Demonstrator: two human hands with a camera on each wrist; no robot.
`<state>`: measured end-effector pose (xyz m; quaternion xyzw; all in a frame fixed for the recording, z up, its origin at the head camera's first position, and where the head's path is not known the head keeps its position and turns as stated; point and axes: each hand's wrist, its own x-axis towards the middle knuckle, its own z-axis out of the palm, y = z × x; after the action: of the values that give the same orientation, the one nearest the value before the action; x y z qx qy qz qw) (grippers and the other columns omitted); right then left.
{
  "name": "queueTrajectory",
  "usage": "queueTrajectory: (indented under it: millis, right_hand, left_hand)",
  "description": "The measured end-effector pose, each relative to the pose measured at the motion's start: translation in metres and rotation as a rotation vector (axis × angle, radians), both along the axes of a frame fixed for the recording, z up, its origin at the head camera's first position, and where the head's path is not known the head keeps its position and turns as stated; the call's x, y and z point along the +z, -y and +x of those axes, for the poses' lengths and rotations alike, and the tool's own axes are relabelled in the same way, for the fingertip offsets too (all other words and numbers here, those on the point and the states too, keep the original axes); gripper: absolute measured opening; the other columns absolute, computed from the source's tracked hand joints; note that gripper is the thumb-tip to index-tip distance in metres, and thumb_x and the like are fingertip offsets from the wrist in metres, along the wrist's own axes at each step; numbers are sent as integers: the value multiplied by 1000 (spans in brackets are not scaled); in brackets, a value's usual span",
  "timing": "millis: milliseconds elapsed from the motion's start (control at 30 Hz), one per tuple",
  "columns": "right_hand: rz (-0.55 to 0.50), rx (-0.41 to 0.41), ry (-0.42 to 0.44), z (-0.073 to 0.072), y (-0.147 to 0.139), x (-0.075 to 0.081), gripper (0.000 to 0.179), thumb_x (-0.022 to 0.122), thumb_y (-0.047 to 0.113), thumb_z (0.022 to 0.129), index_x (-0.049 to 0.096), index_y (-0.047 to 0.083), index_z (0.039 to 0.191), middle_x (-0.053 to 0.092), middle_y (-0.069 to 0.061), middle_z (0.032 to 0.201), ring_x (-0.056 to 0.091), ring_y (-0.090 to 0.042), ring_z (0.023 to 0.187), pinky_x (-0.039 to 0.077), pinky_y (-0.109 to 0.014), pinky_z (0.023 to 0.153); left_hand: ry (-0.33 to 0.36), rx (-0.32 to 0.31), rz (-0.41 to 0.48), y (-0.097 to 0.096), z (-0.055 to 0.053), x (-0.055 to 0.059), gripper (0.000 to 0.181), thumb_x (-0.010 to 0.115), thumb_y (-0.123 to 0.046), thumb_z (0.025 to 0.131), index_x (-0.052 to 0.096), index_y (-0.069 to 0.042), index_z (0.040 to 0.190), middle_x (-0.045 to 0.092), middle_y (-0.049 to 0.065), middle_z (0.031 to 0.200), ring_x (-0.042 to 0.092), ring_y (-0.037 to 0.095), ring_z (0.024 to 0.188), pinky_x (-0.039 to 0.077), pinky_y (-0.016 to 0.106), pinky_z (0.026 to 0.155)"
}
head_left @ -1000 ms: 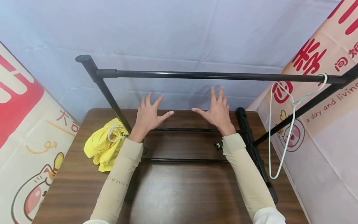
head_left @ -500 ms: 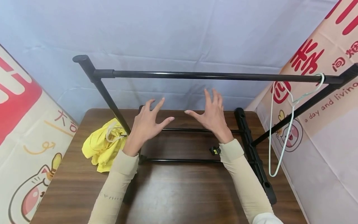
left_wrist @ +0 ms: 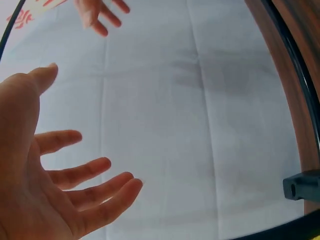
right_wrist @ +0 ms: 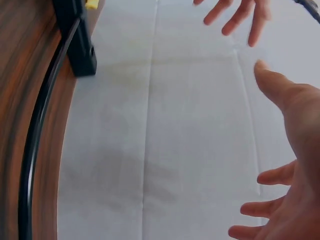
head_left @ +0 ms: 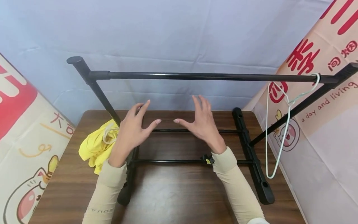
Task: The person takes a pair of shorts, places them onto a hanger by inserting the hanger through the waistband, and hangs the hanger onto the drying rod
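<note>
In the head view my left hand hangs in the air inside a black rack, fingers and thumb spread and holding nothing. Facing it, my right hand is held up the same way, palm inward. Both are below the rack's top bar and above its two lower bars. A yellow cloth bundle with a pale cord lies left of my left hand. From the right end of the top bar hangs a white hanger. Each wrist view shows the bare palm side of its hand, with the opposite fingertips at the upper edge.
The rack's left post and right post slant up from black feet on a brown wooden table. Behind stands a pale cloth backdrop. Printed sheets flank both sides.
Both hands have come back toward the body and a little left, staying apart with fingers spread. The whole scene has shifted slightly left in the head view.
</note>
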<state>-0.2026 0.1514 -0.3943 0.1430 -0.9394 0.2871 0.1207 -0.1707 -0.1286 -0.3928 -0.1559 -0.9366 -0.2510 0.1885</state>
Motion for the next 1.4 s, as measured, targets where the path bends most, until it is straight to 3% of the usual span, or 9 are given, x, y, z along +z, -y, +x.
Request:
queueTrajectory:
  millis: [133, 400, 600, 700, 867, 1067, 1233, 1400]
  right_hand:
    - [-2, 49, 51, 11, 11, -3, 116, 80, 68, 82, 26, 11, 166, 21, -21, 172, 20, -43, 160, 31, -67, 123]
    - [-130, 182, 86, 27, 29, -6, 106, 83, 58, 85, 28, 18, 166, 26, -11, 171, 30, -34, 158, 40, -60, 121]
    - [-286, 288, 62, 35, 47, -7, 97, 87, 46, 86, 34, 19, 163, 42, -8, 162, 48, -24, 145, 49, -48, 114]
    - [-322, 339, 61, 38, 58, -8, 85, 87, 41, 87, 45, 16, 158, 47, -8, 157, 53, -23, 140, 52, -44, 111]
    - [-298, 392, 39, 44, 75, -12, 68, 87, 40, 87, 61, 14, 144, 53, -6, 151, 56, -23, 138, 50, -46, 114]
    - [-342, 525, 96, 51, 92, -17, 63, 89, 34, 85, 63, 15, 140, 58, -1, 145, 59, -16, 134, 52, -36, 111]
    - [-356, 596, 167, 54, 105, -20, 69, 89, 37, 85, 59, 19, 145, 59, 1, 146, 58, -12, 134, 52, -33, 110]
    - [-332, 625, 188, 58, 118, -22, 80, 91, 39, 83, 52, 19, 151, 55, 1, 151, 56, -11, 135, 52, -28, 109]
  left_hand:
    - [-6, -22, 63, 12, 10, 0, 67, 74, -50, 96, 57, -14, 150, 49, 18, 155, 58, 40, 133, 54, 60, 98]
    - [-57, -105, 101, 28, 22, 0, 50, 82, -38, 91, 71, -11, 132, 54, 19, 150, 60, 38, 130, 55, 56, 94]
    - [-56, -145, 72, 43, 28, 1, 32, 80, -34, 93, 77, -10, 113, 68, 12, 130, 70, 23, 91, 56, 44, 76]
    - [1, -152, 73, 55, 31, 0, 21, 79, -33, 94, 78, -14, 102, 73, 2, 114, 70, 19, 92, 57, 41, 78]
    - [115, -137, 63, 71, 38, -2, 18, 76, -38, 97, 77, -21, 101, 75, -8, 99, 70, 15, 92, 55, 39, 82]
    - [194, -84, 48, 93, 48, -6, 20, 72, -44, 99, 78, -26, 100, 77, -11, 92, 68, 12, 85, 56, 40, 79]
    - [208, 2, 55, 115, 56, -10, 24, 72, -44, 99, 78, -22, 108, 79, -2, 104, 70, 20, 93, 54, 45, 81]
    - [199, 71, 103, 133, 58, -16, 36, 74, -42, 97, 74, -15, 120, 77, 10, 115, 70, 33, 106, 50, 53, 88]
